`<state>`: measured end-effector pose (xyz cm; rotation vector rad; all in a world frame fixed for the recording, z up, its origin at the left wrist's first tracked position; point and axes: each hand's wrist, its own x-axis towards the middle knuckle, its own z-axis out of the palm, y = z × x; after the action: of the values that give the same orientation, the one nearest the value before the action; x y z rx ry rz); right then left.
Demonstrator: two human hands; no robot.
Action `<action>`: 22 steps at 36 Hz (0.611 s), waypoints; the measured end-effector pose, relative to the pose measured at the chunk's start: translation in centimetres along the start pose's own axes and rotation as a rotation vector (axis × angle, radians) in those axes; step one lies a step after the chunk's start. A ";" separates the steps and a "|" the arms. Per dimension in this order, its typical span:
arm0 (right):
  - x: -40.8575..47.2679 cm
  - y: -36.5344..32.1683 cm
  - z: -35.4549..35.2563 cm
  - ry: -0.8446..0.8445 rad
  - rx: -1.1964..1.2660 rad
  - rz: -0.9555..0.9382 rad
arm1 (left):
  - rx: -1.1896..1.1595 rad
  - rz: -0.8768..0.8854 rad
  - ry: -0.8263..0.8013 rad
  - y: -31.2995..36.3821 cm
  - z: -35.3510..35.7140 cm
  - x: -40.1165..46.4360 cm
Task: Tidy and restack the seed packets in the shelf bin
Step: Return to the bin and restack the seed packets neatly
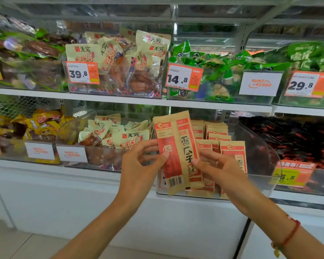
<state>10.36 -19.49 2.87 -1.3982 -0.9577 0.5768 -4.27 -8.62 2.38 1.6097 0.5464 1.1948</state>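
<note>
Here, around the clear plastic shelf bin [260, 152] on the lower shelf, other bins crowd in: at nine o'clock of it a clear bin of cream snack bags [120, 137] printed 无穷, at three o'clock a bin of black and red packets [292, 139], and at twelve o'clock, on the upper shelf, a bin of green packets [213, 75] with an orange and white price tag [183, 77] reading 14.8. Further tags up there read 39.8 [82, 72] and 29.8 [307, 85]; a yellow and orange tag [292, 174] at the bin's four o'clock reads partly 5.5.

Two tan paper seed packets with red panels [176, 152] are held upright in front of the bin, one overlapping the other. The left hand [140, 165] pinches their left edge at nine o'clock, thumb on the face and fingers [150, 143] behind. The right hand [219, 167] grips the right edge at three o'clock, thumb on the front. A red string bracelet [290, 236] circles the right wrist.

The front packet reads 香瓜子 in black, the other shows a barcode. Behind them, more matching packets [213, 131] stand in uneven rows inside the bin.
</note>
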 end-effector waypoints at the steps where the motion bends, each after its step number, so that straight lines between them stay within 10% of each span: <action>1: -0.1 0.0 0.1 -0.003 0.007 -0.005 | -0.011 -0.008 0.000 0.0 0.0 0.0; 7: -0.6 -0.7 0.7 0.047 -0.046 -0.088 | -0.134 -0.060 0.022 0.5 -0.2 0.1; 15: -1.2 -1.0 1.2 0.383 -0.677 -0.881 | -0.291 -0.085 -0.035 0.8 0.1 -0.5; 22: -0.8 0.9 2.1 0.377 -1.037 -1.068 | -0.310 -0.103 -0.137 1.2 0.7 -1.4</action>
<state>8.34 -18.87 1.64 -1.4794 -1.5652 -1.0869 -4.48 -10.48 2.91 1.3696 0.3332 1.0283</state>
